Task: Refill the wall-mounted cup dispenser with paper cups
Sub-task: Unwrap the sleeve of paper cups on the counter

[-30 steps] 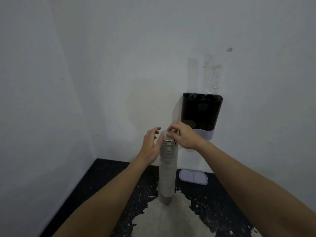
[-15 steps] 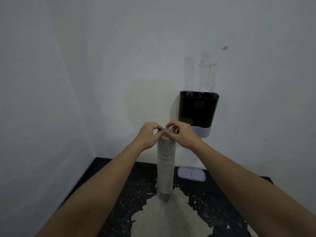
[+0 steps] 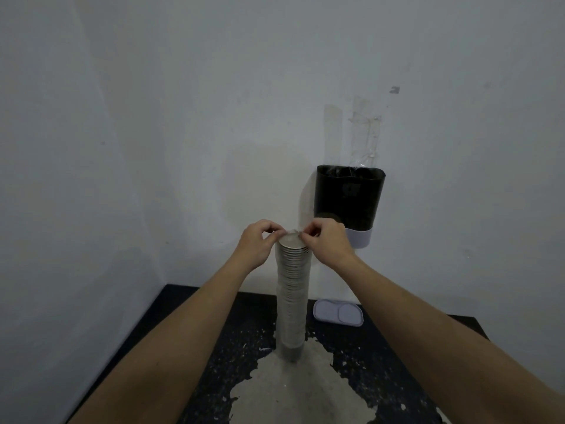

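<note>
A tall stack of paper cups (image 3: 292,298) in a clear plastic sleeve stands upright on the black table (image 3: 214,325). My left hand (image 3: 258,244) and my right hand (image 3: 325,241) both pinch the sleeve's plastic at the top of the stack, one on each side. The black cup dispenser (image 3: 348,197) with a white base hangs on the wall just behind and to the right of my right hand. Its top is open.
The dispenser's white lid (image 3: 337,312) lies on the table against the wall, right of the stack. The table's paint is worn to a pale patch (image 3: 293,390) around the stack's foot. White walls meet in a corner at the left.
My left hand moved from beside the stack up to its top and closed its fingers on the plastic. The right hand stayed at the top. The view shifted slightly.
</note>
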### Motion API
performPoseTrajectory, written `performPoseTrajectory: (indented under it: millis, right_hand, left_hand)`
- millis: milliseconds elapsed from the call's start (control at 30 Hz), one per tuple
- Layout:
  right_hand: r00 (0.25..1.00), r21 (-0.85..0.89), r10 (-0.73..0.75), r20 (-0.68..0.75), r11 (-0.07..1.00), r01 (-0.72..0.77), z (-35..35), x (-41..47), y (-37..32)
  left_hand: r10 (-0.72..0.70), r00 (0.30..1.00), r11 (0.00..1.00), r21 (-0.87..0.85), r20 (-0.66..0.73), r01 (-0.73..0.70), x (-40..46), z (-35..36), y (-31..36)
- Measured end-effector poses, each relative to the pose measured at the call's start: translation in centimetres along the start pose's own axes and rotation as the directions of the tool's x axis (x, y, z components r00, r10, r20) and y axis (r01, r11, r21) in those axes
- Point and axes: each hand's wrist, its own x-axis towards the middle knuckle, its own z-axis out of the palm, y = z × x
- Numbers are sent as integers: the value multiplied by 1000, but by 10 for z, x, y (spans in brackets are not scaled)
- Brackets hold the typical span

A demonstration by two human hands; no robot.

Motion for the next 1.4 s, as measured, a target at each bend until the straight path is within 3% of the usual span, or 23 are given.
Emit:
performPoseTrajectory:
  millis: [200, 433, 600, 767, 900, 1133, 1267, 1400]
  right_hand:
    - [968, 366, 251, 13, 900, -238, 0, 1, 7]
    - [993, 365, 105, 51, 924, -116, -3, 1, 5]
    - [980, 429, 177, 85, 882, -197, -7, 3, 2]
    - [964, 441, 202, 170, 859, -258, -10, 5, 0]
    - [963, 491, 192, 191, 830, -263, -11, 7, -1]
    - [974, 489, 153, 165, 845, -215, -9, 8, -1]
    - [966, 506, 131, 221, 832, -228, -13, 8, -3]
    - [943, 445, 213, 256, 840, -310, -20, 11, -3]
  left_hand:
    - [-125, 992, 977, -177, -7, 121, -4, 4, -9]
    - [-38, 996, 959, -278, 86, 61, 0, 0, 9]
    - [-22, 983, 969, -237, 185, 66, 4, -7, 21]
    - [-150, 968, 968, -167, 200, 185, 12, -12, 26]
    - [-88, 967, 996, 47, 238, 79, 21, -8, 29]
    - [-52, 948, 962, 271, 313, -37, 28, -6, 35]
    - [-122, 968, 975, 208, 219, 75, 32, -4, 36]
    - [-194, 965, 979, 98, 178, 179, 32, -9, 31]
